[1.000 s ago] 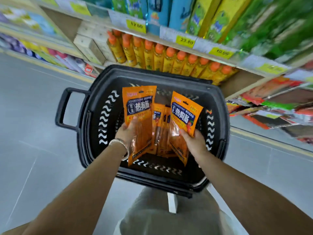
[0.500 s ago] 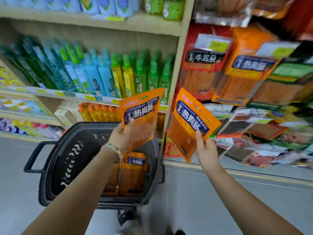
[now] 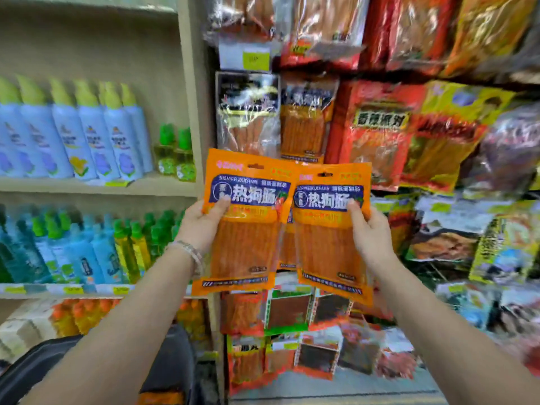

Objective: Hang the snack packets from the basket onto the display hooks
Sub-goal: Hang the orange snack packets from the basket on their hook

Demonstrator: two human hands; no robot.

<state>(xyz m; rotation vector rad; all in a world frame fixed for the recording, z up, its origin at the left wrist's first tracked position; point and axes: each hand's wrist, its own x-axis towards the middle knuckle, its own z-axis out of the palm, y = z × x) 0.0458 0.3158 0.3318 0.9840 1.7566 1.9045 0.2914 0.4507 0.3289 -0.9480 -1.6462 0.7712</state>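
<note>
My left hand grips an orange snack packet by its left edge, thumb on the blue label. My right hand grips a second, matching orange snack packet by its right edge. Both packets are held upright, side by side and slightly overlapping, in front of the display rack of hanging snack packets. Each packet has a hang hole near its top edge. The black basket shows only partly at the bottom left, behind my left forearm. The hooks themselves are hidden behind hanging packets.
A shelf post divides the snack rack from shelves on the left holding blue spray bottles, green and blue bottles and orange bottles. Red and orange snack bags crowd the rack to the right.
Both hands lifted the two packets out of the basket and raised them to the hanging display. The view swung up from the basket to the rack, and the packets now stand upright together.
</note>
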